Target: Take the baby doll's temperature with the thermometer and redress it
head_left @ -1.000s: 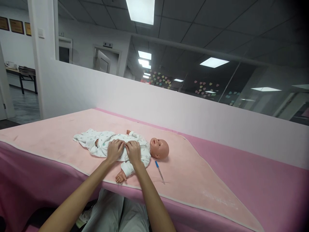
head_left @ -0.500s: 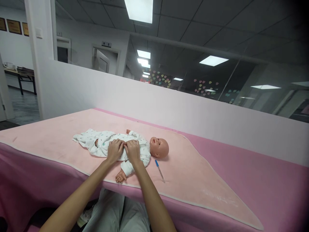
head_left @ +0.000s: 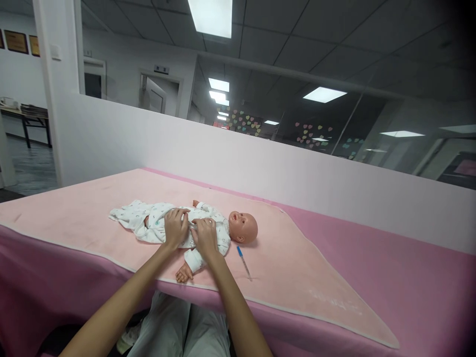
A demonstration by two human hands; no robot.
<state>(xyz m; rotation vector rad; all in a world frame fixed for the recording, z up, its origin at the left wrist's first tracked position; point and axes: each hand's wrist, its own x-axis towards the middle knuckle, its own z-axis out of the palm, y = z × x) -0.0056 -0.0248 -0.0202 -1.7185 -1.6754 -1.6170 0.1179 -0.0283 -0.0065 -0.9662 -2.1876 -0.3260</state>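
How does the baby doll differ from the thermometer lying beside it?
The baby doll is large, dressed in a white patterned suit, and both hands rest on its chest. The thermometer is thin, with a blue end, and nobody touches it. The doll lies along the table's length; the thermometer lies slanted. Both rest on the pink blanket.

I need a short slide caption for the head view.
Both hands, left hand and right hand, on a baby doll's romper.

Office interior under a dark tiled ceiling, bright light panel [head_left: 212, 16] at 12 o'clock. White partition wall [head_left: 260, 168] across the middle, glass wall [head_left: 334, 124] with heart stickers behind. White pillar [head_left: 55, 89], open doorway [head_left: 154, 96] at 10 o'clock.
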